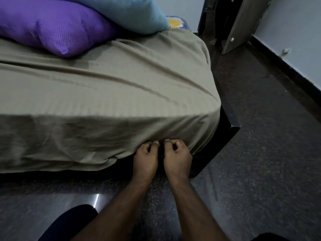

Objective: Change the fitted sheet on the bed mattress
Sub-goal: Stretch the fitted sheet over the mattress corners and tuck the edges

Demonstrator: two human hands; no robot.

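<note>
A grey-brown fitted sheet (107,94) covers the mattress, creased across the top and hanging down the near side. My left hand (145,157) and my right hand (177,155) sit side by side at the sheet's lower hem near the mattress's front right corner. Both have curled fingers that pinch the hem of the sheet. The fingertips are partly hidden under the cloth.
A purple pillow (55,26) and a light blue pillow (128,13) lie at the far end of the bed. The black bed frame (231,127) juts out at the corner. Dark speckled floor (260,153) runs along the right, with a door (243,25) and a wall beyond.
</note>
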